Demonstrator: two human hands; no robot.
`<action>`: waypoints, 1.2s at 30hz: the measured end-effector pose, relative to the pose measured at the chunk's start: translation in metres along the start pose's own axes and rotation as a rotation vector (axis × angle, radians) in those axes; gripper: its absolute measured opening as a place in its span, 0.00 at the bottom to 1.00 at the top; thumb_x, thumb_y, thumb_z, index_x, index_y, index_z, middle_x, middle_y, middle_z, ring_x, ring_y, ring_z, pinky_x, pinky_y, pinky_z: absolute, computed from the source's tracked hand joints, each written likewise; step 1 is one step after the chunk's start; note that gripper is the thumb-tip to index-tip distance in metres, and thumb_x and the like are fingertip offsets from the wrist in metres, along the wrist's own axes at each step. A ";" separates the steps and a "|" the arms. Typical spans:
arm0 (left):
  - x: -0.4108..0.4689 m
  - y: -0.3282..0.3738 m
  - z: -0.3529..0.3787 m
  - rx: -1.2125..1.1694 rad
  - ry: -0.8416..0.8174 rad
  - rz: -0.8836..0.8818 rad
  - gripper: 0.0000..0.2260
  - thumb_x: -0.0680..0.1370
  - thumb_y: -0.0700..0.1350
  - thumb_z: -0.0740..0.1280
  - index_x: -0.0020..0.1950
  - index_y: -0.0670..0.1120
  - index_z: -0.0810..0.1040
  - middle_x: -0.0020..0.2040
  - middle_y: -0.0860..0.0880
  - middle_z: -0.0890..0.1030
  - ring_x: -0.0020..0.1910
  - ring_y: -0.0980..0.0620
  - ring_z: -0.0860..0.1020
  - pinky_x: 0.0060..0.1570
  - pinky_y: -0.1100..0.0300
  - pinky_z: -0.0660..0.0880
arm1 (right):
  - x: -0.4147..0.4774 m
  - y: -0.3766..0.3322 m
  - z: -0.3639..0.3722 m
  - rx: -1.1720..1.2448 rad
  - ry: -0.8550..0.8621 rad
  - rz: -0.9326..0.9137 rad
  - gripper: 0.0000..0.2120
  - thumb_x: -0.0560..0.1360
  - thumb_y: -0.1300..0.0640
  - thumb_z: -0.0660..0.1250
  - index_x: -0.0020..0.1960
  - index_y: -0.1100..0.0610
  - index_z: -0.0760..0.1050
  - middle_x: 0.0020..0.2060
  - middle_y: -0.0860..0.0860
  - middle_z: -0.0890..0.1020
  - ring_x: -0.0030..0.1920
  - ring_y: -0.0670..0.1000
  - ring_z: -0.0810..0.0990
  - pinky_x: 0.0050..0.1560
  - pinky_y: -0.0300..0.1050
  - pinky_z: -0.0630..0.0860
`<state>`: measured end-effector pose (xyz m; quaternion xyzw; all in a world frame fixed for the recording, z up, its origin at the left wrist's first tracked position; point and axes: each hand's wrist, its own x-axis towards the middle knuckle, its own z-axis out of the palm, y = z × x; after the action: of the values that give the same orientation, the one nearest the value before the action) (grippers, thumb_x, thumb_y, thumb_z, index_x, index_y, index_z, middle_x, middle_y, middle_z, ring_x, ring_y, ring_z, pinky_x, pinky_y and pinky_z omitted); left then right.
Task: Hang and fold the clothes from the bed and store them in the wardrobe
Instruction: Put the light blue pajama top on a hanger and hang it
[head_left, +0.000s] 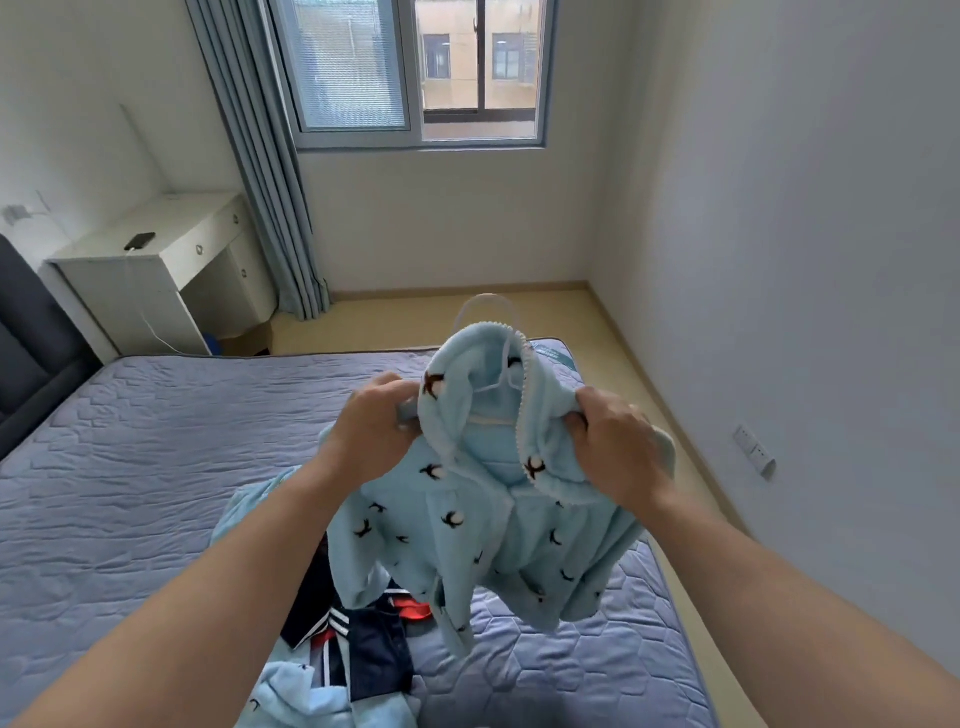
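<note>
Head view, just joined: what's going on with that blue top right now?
A person holds a light blue fleece top above the bed, left hand and right hand each gripping a shoulder. A white hanger sits inside the neck, its hook sticking out above the collar. Other clothes lie piled on the bed beneath.

A broad bare stretch of the quilted grey-blue bed (130, 467) lies left of the held-up light-blue fleece hooded jacket (483, 525). Beneath the jacket, a heap of navy, red and pale-blue clothes (363, 654) covers the near bed. To the right, only a narrow beige floor strip (644, 364) separates the bed from the white wall (831, 312).
</note>
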<state>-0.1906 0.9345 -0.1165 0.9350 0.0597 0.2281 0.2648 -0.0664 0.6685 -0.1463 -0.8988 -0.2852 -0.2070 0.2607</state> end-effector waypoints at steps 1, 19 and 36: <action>0.003 0.001 -0.003 -0.001 0.079 -0.010 0.11 0.71 0.35 0.76 0.51 0.47 0.85 0.44 0.51 0.77 0.42 0.51 0.74 0.42 0.65 0.69 | 0.003 -0.003 -0.005 -0.051 0.083 -0.009 0.03 0.77 0.60 0.69 0.46 0.57 0.76 0.38 0.53 0.82 0.37 0.60 0.79 0.40 0.45 0.65; 0.060 0.079 0.043 -0.046 0.258 -0.068 0.10 0.70 0.37 0.72 0.46 0.47 0.74 0.43 0.51 0.76 0.38 0.49 0.73 0.33 0.59 0.64 | -0.013 0.034 -0.054 -0.159 -0.055 0.222 0.11 0.83 0.52 0.58 0.60 0.54 0.77 0.50 0.50 0.83 0.52 0.57 0.80 0.56 0.55 0.70; -0.011 0.164 0.095 -0.569 -0.008 -0.176 0.15 0.74 0.31 0.66 0.45 0.52 0.80 0.37 0.51 0.83 0.35 0.47 0.82 0.36 0.55 0.80 | -0.068 0.091 -0.144 0.009 0.005 0.354 0.10 0.84 0.46 0.58 0.55 0.49 0.76 0.49 0.47 0.83 0.51 0.54 0.80 0.53 0.47 0.65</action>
<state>-0.1584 0.7475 -0.1067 0.8155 0.0731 0.2080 0.5351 -0.0927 0.4923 -0.1015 -0.9332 -0.1229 -0.1589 0.2979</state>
